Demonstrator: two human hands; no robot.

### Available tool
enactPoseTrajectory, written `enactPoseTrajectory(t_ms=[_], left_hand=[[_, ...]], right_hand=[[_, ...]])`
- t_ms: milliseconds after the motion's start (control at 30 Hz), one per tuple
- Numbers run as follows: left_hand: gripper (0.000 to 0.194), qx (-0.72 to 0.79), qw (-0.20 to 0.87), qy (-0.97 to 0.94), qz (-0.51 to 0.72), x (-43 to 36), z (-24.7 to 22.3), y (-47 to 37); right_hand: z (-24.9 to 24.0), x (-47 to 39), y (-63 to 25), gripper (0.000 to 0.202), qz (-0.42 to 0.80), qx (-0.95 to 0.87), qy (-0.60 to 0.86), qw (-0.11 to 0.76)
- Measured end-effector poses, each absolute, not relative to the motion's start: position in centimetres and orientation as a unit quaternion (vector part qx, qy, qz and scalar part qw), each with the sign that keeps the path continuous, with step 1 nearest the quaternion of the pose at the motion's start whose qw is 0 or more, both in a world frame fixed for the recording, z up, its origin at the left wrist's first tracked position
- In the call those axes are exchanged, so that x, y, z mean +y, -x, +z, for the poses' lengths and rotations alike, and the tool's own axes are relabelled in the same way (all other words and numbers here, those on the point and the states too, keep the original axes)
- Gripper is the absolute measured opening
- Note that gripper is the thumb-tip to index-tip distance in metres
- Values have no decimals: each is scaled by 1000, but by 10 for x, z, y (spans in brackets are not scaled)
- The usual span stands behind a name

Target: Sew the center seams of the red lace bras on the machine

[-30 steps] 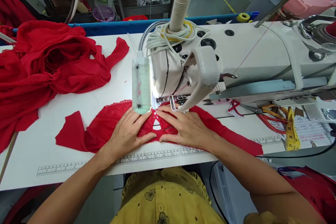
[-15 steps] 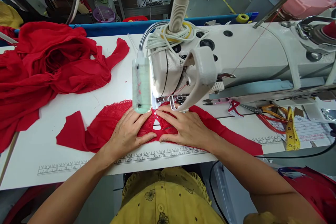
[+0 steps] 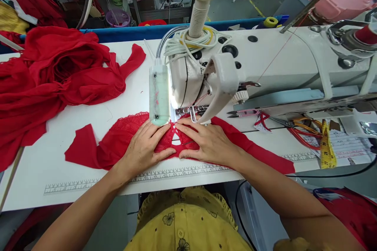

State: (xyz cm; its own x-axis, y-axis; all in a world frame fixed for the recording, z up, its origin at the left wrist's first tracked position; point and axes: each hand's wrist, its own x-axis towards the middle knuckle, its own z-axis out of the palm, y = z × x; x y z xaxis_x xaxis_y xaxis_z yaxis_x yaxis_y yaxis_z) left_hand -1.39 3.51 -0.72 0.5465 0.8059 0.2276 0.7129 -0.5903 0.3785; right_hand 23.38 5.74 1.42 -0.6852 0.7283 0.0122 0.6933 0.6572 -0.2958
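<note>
The red cloth [image 3: 113, 141] lies on the surface [image 3: 88, 115], its upper edge at the presser foot [image 3: 187, 111]; whether it is under it, I cannot tell. The left hand [image 3: 144, 143] and right hand [image 3: 207, 141] rest flat and open on it, gripping nothing, either side of the gap in the lace. Light, equal pressure should hold the lace smooth without stretching it; fingertips so near the foot are best kept clear.
</note>
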Motion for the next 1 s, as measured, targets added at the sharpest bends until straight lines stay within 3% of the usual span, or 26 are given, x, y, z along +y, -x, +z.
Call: enactPoseTrajectory(t_ms=[533, 667, 733, 833, 900, 1000], left_hand=[[60, 420, 139, -875, 197, 33, -2, 16], [50, 470, 117, -853, 194, 45, 16, 16], [59, 512, 116, -836, 156, 54, 23, 16], [76, 543, 131, -825, 83, 66, 30, 12], [63, 548, 140, -823, 58, 69, 33, 7], [21, 544, 160, -821, 62, 63, 37, 0]], right_hand=[[18, 53, -235, 74, 125, -920, 353, 111], [26, 48, -246, 48, 56, -907, 394, 139], [30, 47, -255, 40, 11, -875, 469, 121], [30, 49, -267, 46, -14, -830, 556, 44], [31, 48, -272, 42, 10, -815, 579, 0], [37, 34, -268, 24, 47, -811, 583, 12]])
